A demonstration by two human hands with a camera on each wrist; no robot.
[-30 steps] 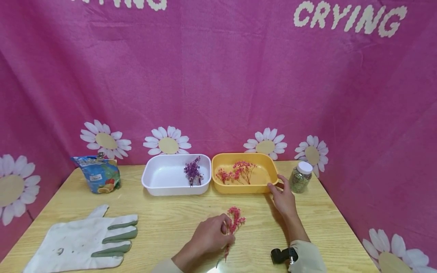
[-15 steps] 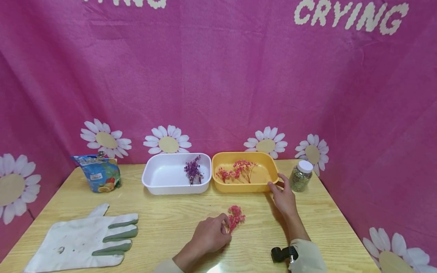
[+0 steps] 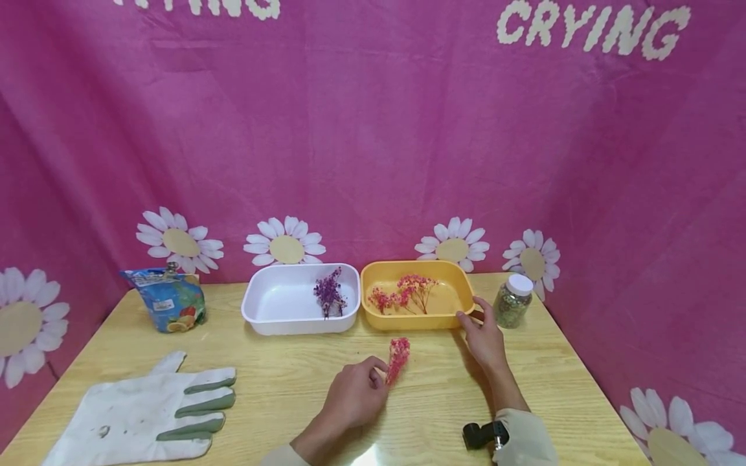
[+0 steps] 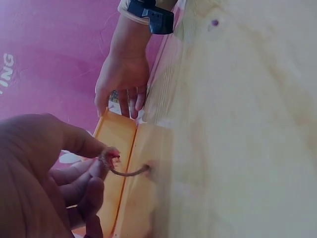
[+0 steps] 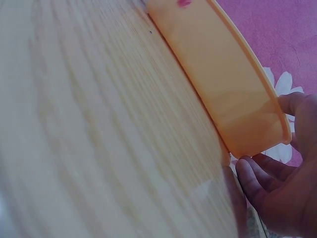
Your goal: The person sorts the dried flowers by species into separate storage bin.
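My left hand [image 3: 355, 398] pinches a sprig of pink dried flowers [image 3: 398, 356] over the table, in front of the yellow bin [image 3: 381, 321]. In the left wrist view, thumb and fingertips hold its thin stem, which curls to one side. My right hand [image 3: 485, 340] grips the near right corner of the yellow bin. The right wrist view has the thumb at the bin's rim and the fingers near its base. More pink dried flowers [image 3: 416, 285] lie inside the yellow bin. Left of it, a white bin [image 3: 274, 327] contains purple dried flowers [image 3: 329, 294].
A lidded jar of green bits [image 3: 513, 302] stands right of the yellow bin. At the left are a blue pouch [image 3: 171, 301] and a white work glove [image 3: 134, 414]. A pink cloth with daisies [image 3: 373, 142] hangs behind the wooden table [image 3: 280, 388].
My left hand has shifted slightly forward with the pink sprig, which now stands more upright and farther from me. The right hand stays on the yellow bin's corner.
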